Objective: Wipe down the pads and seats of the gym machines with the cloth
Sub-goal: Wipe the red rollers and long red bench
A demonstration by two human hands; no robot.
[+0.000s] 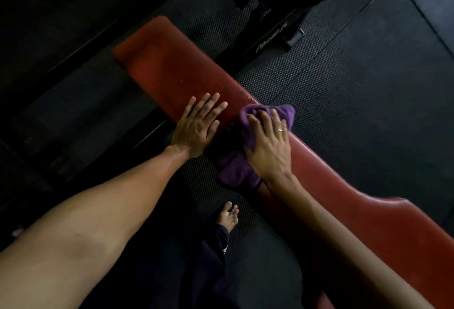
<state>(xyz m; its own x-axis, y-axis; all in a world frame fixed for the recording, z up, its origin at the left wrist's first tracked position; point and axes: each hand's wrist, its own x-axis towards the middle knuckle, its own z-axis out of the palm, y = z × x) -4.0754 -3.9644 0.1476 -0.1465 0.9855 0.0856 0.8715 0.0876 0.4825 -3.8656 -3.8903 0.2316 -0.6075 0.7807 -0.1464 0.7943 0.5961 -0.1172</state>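
A long red padded bench [172, 68] runs diagonally from the upper left to the lower right. My left hand [196, 127] lies flat on the pad with its fingers straight and spread. Just to its right, my right hand [269, 146] presses a purple cloth [235, 173] onto the pad. Its fingers lie over the cloth, slightly bent, and a ring shows on one finger. The cloth bunches past my fingertips at the bench's far edge and hangs over the near edge below my palm.
Dark textured rubber floor mats [344, 92] surround the bench. A black machine base [272, 38] with faint lettering stands beyond the bench, upper centre. My bare foot [228, 215] and a dark trouser leg stand on the floor close to the bench's near side.
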